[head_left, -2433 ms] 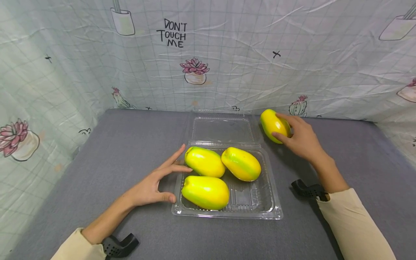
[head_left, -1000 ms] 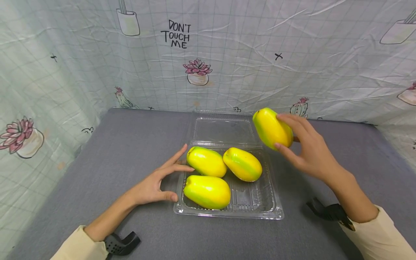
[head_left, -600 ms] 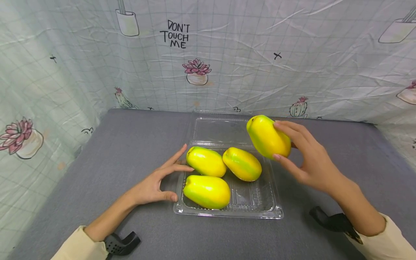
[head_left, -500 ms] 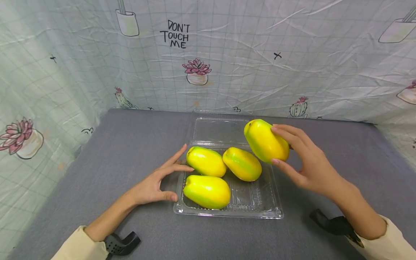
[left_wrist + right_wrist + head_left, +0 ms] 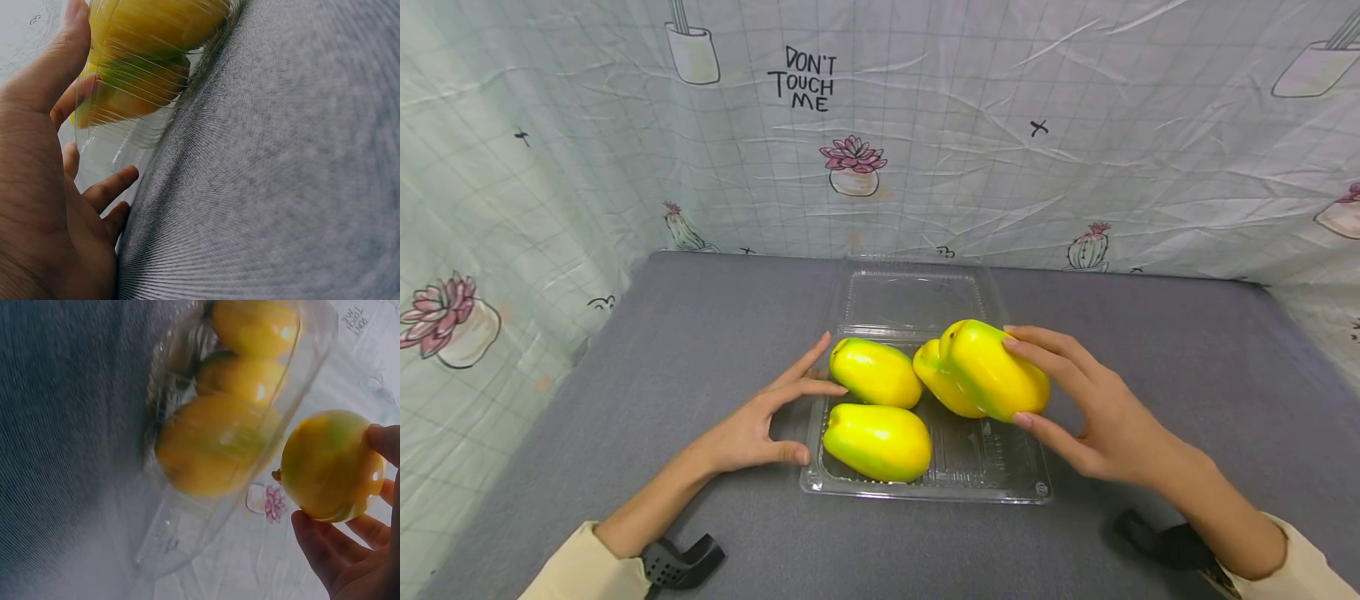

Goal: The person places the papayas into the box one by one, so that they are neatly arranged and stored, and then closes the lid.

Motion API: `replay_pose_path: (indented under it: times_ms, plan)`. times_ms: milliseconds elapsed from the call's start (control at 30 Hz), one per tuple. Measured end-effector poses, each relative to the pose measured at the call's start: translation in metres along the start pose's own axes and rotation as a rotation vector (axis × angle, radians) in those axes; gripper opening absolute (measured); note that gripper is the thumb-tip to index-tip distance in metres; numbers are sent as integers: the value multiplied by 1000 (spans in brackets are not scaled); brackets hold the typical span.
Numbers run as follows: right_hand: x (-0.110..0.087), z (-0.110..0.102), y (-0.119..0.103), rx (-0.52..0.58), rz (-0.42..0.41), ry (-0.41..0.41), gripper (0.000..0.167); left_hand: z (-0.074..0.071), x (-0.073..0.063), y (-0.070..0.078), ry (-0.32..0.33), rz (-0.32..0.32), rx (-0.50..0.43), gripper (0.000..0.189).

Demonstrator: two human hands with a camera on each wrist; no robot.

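My right hand [image 5: 1105, 417] grips a yellow-green papaya [image 5: 996, 371] between thumb and fingers, over the right part of a clear plastic clamshell box [image 5: 925, 493]. In the head view this papaya overlaps another papaya [image 5: 931, 367] lying in the box; the right wrist view shows the held papaya [image 5: 331, 465] above the box's rim. Two more papayas lie in the left half, a back one [image 5: 876, 372] and a front one [image 5: 877, 443]. My left hand [image 5: 741, 429] has its fingers spread at the box's left rim, thumb and index finger close against it.
The box's clear lid [image 5: 913, 302] lies folded back behind it on the grey cloth-covered table [image 5: 722, 325]. A patterned curtain [image 5: 955, 167] hangs along the table's back edge and left side. Black wrist mounts [image 5: 681, 562] sit low on both forearms.
My right hand has lifted the papaya from the table behind the box's right side and carried it left and toward me, over the box. My left hand stays at the rim.
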State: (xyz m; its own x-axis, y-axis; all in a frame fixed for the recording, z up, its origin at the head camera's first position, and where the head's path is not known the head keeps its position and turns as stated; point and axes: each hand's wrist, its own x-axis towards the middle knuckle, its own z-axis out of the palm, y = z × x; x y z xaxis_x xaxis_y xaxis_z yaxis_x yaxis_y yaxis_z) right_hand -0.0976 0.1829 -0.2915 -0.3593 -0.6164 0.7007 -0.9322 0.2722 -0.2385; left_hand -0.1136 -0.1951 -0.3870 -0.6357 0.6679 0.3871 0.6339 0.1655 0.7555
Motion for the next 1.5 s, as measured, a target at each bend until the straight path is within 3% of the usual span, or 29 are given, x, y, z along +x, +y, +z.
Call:
replay_pose_path:
  times_ms: [600,933,1500]
  plan:
    - [-16,12,-8,80,-12,-83,52,0,-1,-1,-8,-14,3,72]
    - [-19,16,-5,163,-60,-134,51,-1,-1,0,-8,-19,3,72]
    - [-26,18,0,167,-43,-213,54,-1,0,-1,-8,-16,-12,73]
